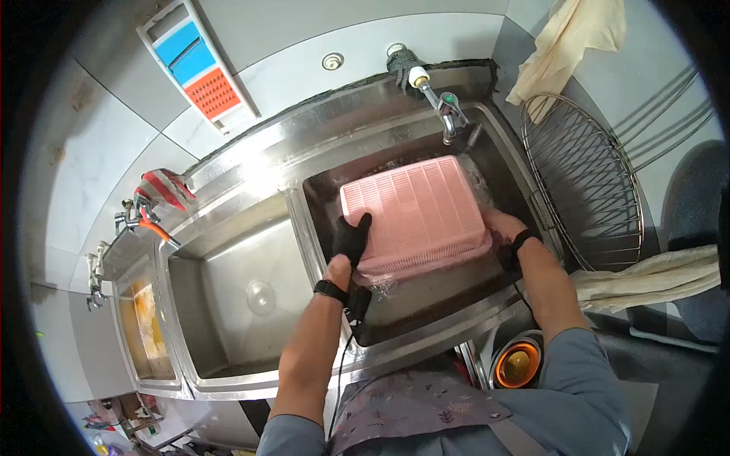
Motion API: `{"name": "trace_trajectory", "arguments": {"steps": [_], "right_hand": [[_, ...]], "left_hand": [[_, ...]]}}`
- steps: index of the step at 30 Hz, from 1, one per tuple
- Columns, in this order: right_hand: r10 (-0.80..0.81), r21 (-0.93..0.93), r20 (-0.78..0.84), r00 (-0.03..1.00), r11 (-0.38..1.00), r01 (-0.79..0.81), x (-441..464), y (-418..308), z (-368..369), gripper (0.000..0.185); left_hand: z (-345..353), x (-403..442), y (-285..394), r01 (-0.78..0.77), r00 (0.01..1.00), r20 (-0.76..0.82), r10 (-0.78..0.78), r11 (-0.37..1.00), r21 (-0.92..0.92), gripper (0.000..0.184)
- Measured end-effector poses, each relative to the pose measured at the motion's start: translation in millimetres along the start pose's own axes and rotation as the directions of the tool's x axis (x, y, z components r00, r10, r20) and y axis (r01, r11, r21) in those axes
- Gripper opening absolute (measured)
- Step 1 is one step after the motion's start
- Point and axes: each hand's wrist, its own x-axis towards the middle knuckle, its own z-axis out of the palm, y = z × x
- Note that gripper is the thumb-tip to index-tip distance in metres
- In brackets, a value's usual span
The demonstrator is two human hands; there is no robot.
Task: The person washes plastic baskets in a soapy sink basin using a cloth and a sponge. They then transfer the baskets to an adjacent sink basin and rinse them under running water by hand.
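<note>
A pink plastic basket [414, 213] with slotted sides lies in the right-hand sink basin, its broad gridded face upward. Water shows around its lower edge. My left hand [351, 239], in a black glove, grips the basket's left side, thumb laid over the edge. On the opposite side my right hand [505, 226] holds the basket's right edge; its fingers are partly hidden by the basket and the water. Both wrists wear black bands, and a small black device with a cable hangs by the left wrist.
A tap [450, 114] stands over the right basin [426, 308]. To the left are a middle basin [228, 304] and a third one holding something yellow. A wire rack [585, 182] is at right, a grater [199, 64] on the wall, and an orange-rimmed container [517, 365] below.
</note>
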Motion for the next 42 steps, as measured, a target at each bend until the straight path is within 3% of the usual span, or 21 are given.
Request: {"name": "trace_trajectory", "arguments": {"steps": [1,3,6,9,12,13,14,16,17,19,20,21,22,23,26,28,31,33,36,38,42], "right_hand": [[0.043,-0.148,0.0,0.999,0.988,-0.043,0,-15,-2,0.072],[0.087,-0.289,-0.013,0.996,0.953,-0.087,5,-15,-8,0.074],[0.123,-0.168,-0.073,0.99,0.977,-0.133,50,21,-18,0.076],[0.213,-0.239,-0.117,0.97,0.942,-0.236,79,61,-31,0.08],[0.093,-0.265,-0.02,0.995,0.959,-0.095,89,84,-33,0.086],[0.035,-0.127,0.015,0.999,0.991,-0.032,91,88,-29,0.088],[-0.019,0.02,0.045,0.999,1.0,0.018,90,95,-25,0.09],[0.034,-0.091,0.019,0.999,0.995,-0.032,66,65,-27,0.09],[-0.07,-0.11,0.087,0.994,0.991,0.08,76,66,-34,0.091],[-0.172,-0.115,0.156,0.973,0.975,0.191,79,59,-40,0.092],[-0.112,-0.122,0.055,0.992,0.986,0.118,65,42,-38,0.084],[-0.051,-0.12,-0.045,0.998,0.992,0.045,57,28,-36,0.076],[-0.205,-0.209,-0.029,0.978,0.958,0.195,82,46,-44,0.08],[-0.205,-0.207,-0.022,0.979,0.958,0.196,71,40,-42,0.08],[-0.138,-0.143,0.063,0.988,0.979,0.146,47,36,-35,0.08],[0.111,-0.092,-0.206,0.972,0.987,-0.132,109,84,-40,0.084],[0.013,-0.066,-0.115,0.993,0.998,-0.021,88,87,-42,0.081],[-0.009,-0.205,0.008,1.0,0.979,0.01,38,37,-34,0.083],[-0.019,-0.006,-0.039,0.999,1.0,0.019,49,40,-49,0.078],[-0.118,0.361,0.037,0.992,0.927,0.097,25,28,-48,0.074],[-0.203,0.382,0.074,0.976,0.91,0.16,-41,12,-32,0.058]], "left_hand": [[-5,5,4,0.001,1.0,-0.002,-0.001,1.0,-0.004,0.074],[-20,5,34,0.024,0.972,0.235,0.026,0.977,-0.21,0.074],[-1,25,15,-0.094,0.983,0.146,0.107,0.991,-0.093,0.085],[3,0,23,-0.102,0.975,0.194,0.106,0.994,-0.03,0.096],[23,-4,-16,-0.192,0.97,0.136,0.2,0.979,-0.071,0.095],[27,-2,-26,-0.193,0.971,0.131,0.202,0.978,-0.073,0.095],[28,-4,-36,-0.097,0.975,0.187,0.123,0.985,-0.142,0.094],[9,-14,-16,0.05,0.886,0.448,0.116,0.938,-0.343,0.087],[9,-7,-18,0.055,0.884,0.455,0.112,0.939,-0.339,0.087],[13,3,-31,0.004,0.896,0.436,0.078,0.983,-0.185,0.082],[9,-26,14,0.089,0.984,0.147,-0.101,0.992,0.086,0.081],[16,-26,19,0.085,0.985,0.144,-0.098,0.992,0.09,0.081],[22,-25,19,0.078,0.993,0.087,-0.081,0.996,0.038,0.081],[24,-23,17,0.07,0.997,0.027,-0.069,0.997,-0.015,0.082],[29,-23,7,0.112,0.984,0.144,-0.104,0.993,-0.047,0.088],[42,-27,1,0.166,0.976,0.141,-0.164,0.986,-0.006,0.088],[51,-41,-6,0.2,0.978,0.085,-0.191,0.974,-0.109,0.091],[43,-41,-3,0.214,0.975,0.092,-0.202,0.967,-0.139,0.092],[38,-20,-33,0.233,0.968,0.147,-0.204,0.947,-0.222,0.094],[23,-28,-9,0.313,0.94,0.237,-0.246,0.899,-0.306,0.095],[3,-47,24,0.452,0.892,0.156,-0.425,0.846,-0.283,0.095]]}}
